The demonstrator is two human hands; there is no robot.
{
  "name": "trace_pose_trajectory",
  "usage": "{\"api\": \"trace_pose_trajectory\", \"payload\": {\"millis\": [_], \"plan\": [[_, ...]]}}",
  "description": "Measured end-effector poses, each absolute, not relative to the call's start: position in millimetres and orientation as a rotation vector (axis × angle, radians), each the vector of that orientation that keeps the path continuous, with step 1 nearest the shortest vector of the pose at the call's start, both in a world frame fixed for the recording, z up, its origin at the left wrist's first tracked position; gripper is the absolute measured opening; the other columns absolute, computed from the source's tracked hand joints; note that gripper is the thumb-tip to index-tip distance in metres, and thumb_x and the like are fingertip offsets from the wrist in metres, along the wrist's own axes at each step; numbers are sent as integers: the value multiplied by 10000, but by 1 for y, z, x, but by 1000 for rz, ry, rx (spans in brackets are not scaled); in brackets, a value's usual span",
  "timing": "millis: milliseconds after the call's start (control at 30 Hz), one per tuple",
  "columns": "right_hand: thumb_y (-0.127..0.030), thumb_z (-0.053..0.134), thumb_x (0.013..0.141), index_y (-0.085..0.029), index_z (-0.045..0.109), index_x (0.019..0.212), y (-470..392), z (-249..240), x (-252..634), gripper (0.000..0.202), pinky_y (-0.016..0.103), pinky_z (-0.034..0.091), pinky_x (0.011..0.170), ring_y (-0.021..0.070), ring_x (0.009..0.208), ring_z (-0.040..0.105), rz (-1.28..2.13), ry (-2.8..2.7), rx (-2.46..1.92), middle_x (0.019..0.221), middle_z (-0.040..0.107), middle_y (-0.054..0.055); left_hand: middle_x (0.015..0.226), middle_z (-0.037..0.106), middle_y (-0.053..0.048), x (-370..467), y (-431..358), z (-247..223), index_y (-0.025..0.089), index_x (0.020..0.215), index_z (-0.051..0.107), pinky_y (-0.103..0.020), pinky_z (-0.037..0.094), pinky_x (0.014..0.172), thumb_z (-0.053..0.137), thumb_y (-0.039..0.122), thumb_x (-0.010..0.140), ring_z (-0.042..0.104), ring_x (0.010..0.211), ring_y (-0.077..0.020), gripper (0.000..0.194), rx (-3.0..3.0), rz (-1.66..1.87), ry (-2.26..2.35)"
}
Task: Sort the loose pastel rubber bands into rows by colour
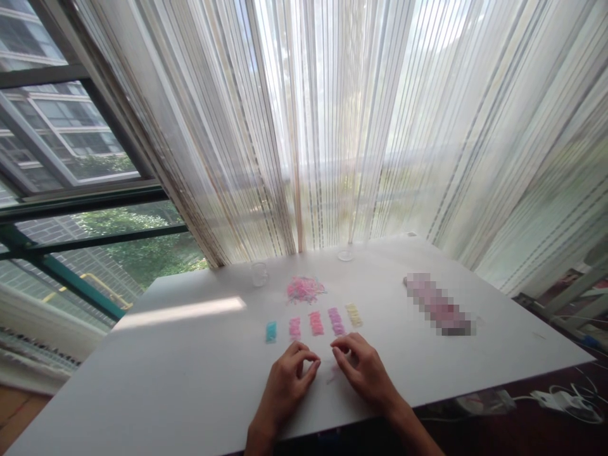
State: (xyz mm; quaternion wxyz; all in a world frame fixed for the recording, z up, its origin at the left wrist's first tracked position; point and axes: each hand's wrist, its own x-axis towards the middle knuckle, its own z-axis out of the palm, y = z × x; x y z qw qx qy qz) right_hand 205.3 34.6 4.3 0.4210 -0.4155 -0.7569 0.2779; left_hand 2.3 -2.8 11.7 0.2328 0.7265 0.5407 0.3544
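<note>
My left hand (288, 378) is closed in a pinch above the near edge of the white table (190, 373), thumb and index tips together. Facing it, my right hand (363, 367) also pinches, its fingertips a short way off. Anything between either hand's tips is too small to make out. Small pale pink pieces (331, 375) lie under and beside my right hand. Just beyond my hands is a row of small sorted stacks: a turquoise stack (270, 332), a light pink stack (295, 329), a coral stack (316, 323), a purple stack (336, 322) and a yellow stack (354, 315).
Behind the row lies a loose pile of mostly pink small strips (304, 289). A clear cup (259, 274) and a clear round dish (346, 254) stand near the curtain (327, 158). To the right is a blurred-out pinkish long object (439, 305). White cables (565, 402) lie beyond the table's right edge.
</note>
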Motion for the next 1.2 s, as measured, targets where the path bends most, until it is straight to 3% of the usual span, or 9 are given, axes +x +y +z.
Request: {"api": "trace_pose_trajectory", "payload": {"millis": [100,533,1200], "plan": [[-323,551,988,-224,700,975,32,7,206,180,355,530,818,222,894,639,720,-1999,-976,911,679,63,910,648,-52,3,-2,9,206,938,713,-252,515,654,568,353,970,557,651,-127,210,1976,1063,1450],[-269,559,990,-224,701,883,35,-1,204,183,314,521,767,201,844,643,690,-2045,-924,853,680,36,978,658,-52,6,-4,2,206,1045,706,-243,515,640,588,339,965,553,620,-110,195,2017,1061,1496],[-285,566,985,-229,704,903,35,-1,205,170,321,535,750,203,820,645,674,-2073,-939,843,667,38,913,677,-31,10,-7,5,220,930,713,-240,506,643,580,265,943,588,641,-121,141,2082,1048,1554]]}}
